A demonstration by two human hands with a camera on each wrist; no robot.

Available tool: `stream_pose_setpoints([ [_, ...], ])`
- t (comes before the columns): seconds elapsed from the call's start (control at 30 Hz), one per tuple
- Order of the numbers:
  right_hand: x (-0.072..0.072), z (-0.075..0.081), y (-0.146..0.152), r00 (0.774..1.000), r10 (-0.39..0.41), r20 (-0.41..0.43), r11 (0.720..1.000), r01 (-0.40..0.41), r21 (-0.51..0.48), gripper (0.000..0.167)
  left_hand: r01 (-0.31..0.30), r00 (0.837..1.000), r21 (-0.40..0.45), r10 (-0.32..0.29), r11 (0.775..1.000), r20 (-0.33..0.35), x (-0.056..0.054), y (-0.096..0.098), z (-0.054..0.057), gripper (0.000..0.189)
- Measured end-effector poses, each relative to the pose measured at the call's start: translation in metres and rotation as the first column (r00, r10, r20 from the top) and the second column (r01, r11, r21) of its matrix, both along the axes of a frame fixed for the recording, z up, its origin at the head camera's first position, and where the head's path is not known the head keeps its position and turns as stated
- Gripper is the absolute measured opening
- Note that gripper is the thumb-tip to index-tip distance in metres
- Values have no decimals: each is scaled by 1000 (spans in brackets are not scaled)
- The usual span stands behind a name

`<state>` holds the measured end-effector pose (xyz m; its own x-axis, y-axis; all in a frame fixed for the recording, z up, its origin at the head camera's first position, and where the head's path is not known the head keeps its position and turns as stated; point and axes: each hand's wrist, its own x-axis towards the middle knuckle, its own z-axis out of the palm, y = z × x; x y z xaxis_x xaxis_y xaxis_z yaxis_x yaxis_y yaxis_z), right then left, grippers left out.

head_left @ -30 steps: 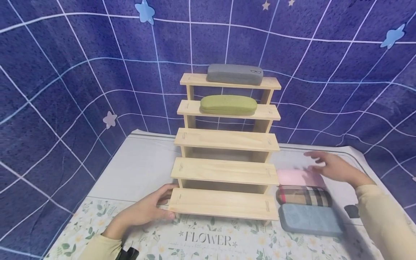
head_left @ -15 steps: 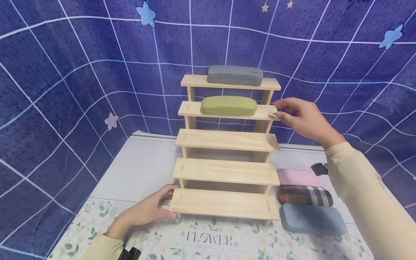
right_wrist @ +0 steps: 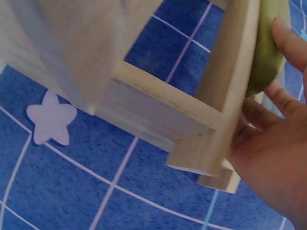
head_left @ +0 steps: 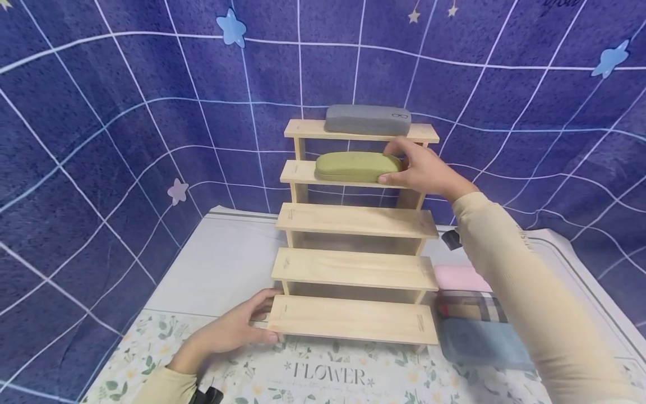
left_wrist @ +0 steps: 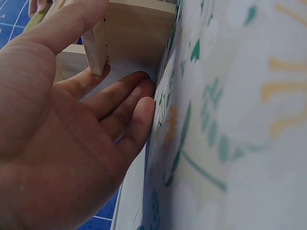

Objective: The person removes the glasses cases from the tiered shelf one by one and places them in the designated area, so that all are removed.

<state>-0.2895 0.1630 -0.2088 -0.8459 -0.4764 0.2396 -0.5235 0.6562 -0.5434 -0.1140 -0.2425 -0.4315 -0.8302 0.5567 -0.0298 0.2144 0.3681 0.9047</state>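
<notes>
A stepped wooden display rack (head_left: 355, 266) stands in the middle of the head view. On its second tier from the top lies a green glasses case (head_left: 350, 166). My right hand (head_left: 424, 171) grips the right end of that case, thumb in front and fingers behind; the right wrist view shows the case (right_wrist: 268, 52) still close to the tier board. Low at the rack's left side, my left hand (head_left: 229, 328) holds the bottom tier's end between thumb and fingers. In the left wrist view, its index finger touches the wooden upright (left_wrist: 96, 45), while the other fingers extend loosely past it.
A grey glasses case (head_left: 365, 119) lies on the top tier. Right of the rack, partly hidden by my right sleeve, are a pink case (head_left: 459, 278), a plaid case (head_left: 466, 306) and a blue case (head_left: 479, 342). A blue gridded cloth (head_left: 151, 73) hangs behind.
My right hand has moved up and left from above the pink case to the green glasses case and taken hold of its right end. The left hand keeps its place on the rack.
</notes>
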Motion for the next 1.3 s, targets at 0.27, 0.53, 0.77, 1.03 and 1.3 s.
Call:
stream_pose_setpoints([
  [0.27,-3,-5,4,1000,-26,12,993,27,-118,51,-11,1000,-22,11,1000,-9,0,1,1,82],
  [0.53,5,-9,27,997,-76,23,950,79,-300,42,-6,1000,-5,6,1000,7,0,2,1,82],
  [0.77,4,-15,50,991,-132,10,925,127,-359,44,-7,1000,2,7,1000,13,0,2,1,82],
  [1.03,1,-27,70,987,-160,-11,920,145,-365,42,-7,1000,6,6,1000,26,1,1,0,81],
  [1.3,8,-28,87,979,-201,-17,908,180,-377,42,-1,1000,-1,1,1000,17,0,1,1,81],
])
